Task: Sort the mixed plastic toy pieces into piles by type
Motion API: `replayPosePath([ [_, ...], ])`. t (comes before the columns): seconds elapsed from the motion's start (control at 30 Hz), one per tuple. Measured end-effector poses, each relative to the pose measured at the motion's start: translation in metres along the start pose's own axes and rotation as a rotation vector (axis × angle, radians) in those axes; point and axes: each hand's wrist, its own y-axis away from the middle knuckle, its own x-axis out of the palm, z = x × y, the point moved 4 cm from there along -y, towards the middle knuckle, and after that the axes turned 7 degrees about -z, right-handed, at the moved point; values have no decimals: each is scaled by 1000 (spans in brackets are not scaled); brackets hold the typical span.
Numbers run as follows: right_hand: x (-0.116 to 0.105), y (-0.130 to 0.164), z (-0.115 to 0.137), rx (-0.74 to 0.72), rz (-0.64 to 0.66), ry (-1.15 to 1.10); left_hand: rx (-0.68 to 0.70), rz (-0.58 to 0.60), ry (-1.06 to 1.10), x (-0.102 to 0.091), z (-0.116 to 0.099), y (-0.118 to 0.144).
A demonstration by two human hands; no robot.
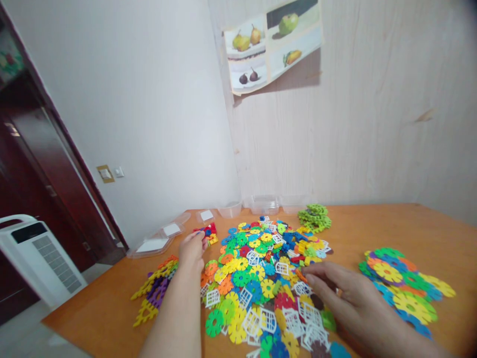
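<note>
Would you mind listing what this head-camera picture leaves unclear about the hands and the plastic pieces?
- Left hand: its fingertips reach the small red pieces; a grip cannot be told, too small.
- Right hand: palm down on the main pile, hiding the pieces beneath; the wrist is cut by the bottom edge.
- Clear containers by the wall: contents too faint to make out.

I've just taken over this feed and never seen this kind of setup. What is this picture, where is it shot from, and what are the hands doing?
There is one view, from a camera worn on a person's head, looking down at their two bare hands over an orange wooden table. The middle heap of colourful plastic snowflake discs also has white window-like pieces. The left hand reaches to a small red cluster. The right hand rests on the heap, fingers spread; I cannot tell whether it holds anything. Clear plastic tubs stand by the wall.
</note>
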Motion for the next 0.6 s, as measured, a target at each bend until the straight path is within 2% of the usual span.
replayPosePath([
  [0.13, -3, -1, 3, -29, -7, -2, -47, -108, -62, -7, 15, -11],
  [0.27, -5, 0, 4, -33, 8, 43, -78, -172, -78, -9, 22, -18],
  [0.6, -7, -2, 7, -28, -9, 18, -159, -253, -41, -14, 29, -30],
])
